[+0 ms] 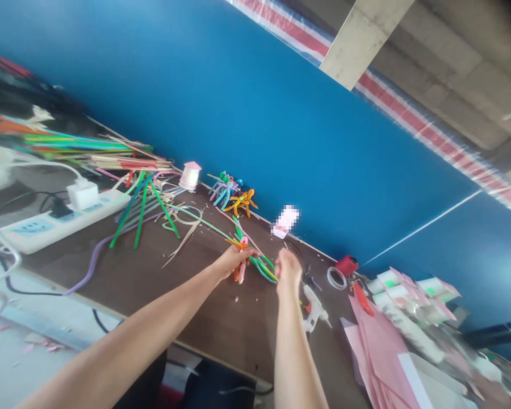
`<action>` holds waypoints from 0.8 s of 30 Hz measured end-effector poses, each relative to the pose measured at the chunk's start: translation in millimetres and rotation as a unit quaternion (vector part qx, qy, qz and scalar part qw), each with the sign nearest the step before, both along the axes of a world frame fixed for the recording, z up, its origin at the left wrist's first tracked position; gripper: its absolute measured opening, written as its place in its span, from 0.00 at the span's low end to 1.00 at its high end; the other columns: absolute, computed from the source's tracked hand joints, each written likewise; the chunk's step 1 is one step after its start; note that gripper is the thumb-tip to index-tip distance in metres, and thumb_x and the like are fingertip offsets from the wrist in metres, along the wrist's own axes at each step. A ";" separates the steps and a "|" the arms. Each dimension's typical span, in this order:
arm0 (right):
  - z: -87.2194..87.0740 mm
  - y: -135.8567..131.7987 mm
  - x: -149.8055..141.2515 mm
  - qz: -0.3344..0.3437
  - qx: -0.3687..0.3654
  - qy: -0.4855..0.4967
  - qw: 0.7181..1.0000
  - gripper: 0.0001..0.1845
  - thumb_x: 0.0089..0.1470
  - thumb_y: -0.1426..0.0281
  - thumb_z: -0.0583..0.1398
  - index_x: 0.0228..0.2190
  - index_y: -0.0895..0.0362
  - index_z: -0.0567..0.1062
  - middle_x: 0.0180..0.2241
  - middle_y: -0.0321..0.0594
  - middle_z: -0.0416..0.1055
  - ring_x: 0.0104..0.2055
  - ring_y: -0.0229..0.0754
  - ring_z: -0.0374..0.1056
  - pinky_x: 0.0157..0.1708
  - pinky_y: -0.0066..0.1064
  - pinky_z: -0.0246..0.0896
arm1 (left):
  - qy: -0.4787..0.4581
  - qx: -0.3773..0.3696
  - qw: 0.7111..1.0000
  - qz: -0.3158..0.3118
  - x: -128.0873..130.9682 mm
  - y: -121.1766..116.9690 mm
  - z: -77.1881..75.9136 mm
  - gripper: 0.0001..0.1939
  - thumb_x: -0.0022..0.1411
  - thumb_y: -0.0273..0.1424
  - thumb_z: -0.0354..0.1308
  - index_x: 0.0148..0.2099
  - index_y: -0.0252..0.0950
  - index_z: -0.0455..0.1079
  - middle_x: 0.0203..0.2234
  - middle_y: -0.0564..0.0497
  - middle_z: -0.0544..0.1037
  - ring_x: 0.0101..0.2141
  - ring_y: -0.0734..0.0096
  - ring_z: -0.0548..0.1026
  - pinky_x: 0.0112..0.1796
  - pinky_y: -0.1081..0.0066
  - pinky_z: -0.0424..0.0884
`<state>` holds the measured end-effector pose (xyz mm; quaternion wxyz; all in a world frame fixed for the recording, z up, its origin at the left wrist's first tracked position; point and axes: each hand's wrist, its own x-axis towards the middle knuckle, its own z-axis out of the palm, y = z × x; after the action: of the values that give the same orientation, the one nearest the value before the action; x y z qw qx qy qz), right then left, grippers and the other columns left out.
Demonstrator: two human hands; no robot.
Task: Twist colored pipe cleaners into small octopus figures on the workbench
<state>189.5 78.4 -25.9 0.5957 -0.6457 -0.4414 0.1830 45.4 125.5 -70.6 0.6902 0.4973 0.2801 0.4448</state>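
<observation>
My left hand (pixel 234 262) grips a small figure of orange and pink pipe cleaners (pixel 241 266) above a dark wooden table (pixel 221 324). Loose green pipe cleaners (pixel 258 262) run beneath and between my hands. My right hand (pixel 288 271) hangs just beside them, its fingers bunched, and nothing shows clearly in it. A white hot glue gun (pixel 314 308) lies near that hand. Farther off, against the wall, stand an orange pipe-cleaner figure (pixel 242 203) and a blue and pink one (pixel 224 190).
A bundle of coloured sticks (pixel 80 143) and a power strip (pixel 63 221) lie at the left. A tape roll (pixel 336 278), a red object (pixel 347 265) and pink paper sheets (pixel 378 352) lie at the right. A blue wall (pixel 238 96) bounds the table.
</observation>
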 end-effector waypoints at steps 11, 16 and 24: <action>-19.1 -110.0 120.2 -0.221 -0.338 -0.228 0.886 0.26 0.30 0.55 0.61 0.31 0.60 0.70 0.30 0.51 0.72 0.32 0.52 0.68 0.26 0.34 0.57 | -0.033 -0.001 0.999 -0.030 -4.8 -1.8 2.1 0.15 0.52 0.39 0.53 0.34 0.31 0.69 0.24 0.50 0.73 0.11 0.84 0.62 0.14 0.78 0.52; -27.8 -110.1 122.4 -0.160 -0.296 -0.144 0.931 0.09 0.31 0.63 0.60 0.19 0.55 0.71 0.15 0.40 0.69 0.24 0.49 0.68 0.21 0.32 0.55 | -0.018 0.008 0.999 -0.030 -5.9 -4.2 2.9 0.12 0.49 0.35 0.56 0.30 0.30 0.70 0.15 0.55 0.68 0.10 0.83 0.61 0.16 0.77 0.52; -24.3 -125.6 116.8 -0.111 -0.217 -0.013 0.970 0.11 0.36 0.62 0.55 0.17 0.57 0.68 0.11 0.34 0.63 0.13 0.39 0.61 0.12 0.28 0.52 | -0.012 0.002 1.000 -0.009 -2.1 -4.9 9.2 0.11 0.41 0.33 0.62 0.23 0.30 0.67 0.11 0.57 0.64 0.14 0.81 0.60 0.18 0.77 0.53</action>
<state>306.3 -47.1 -50.2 0.4519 -0.8069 -0.3243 0.1990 43.3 120.5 -61.4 0.6966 0.4957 0.2660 0.4452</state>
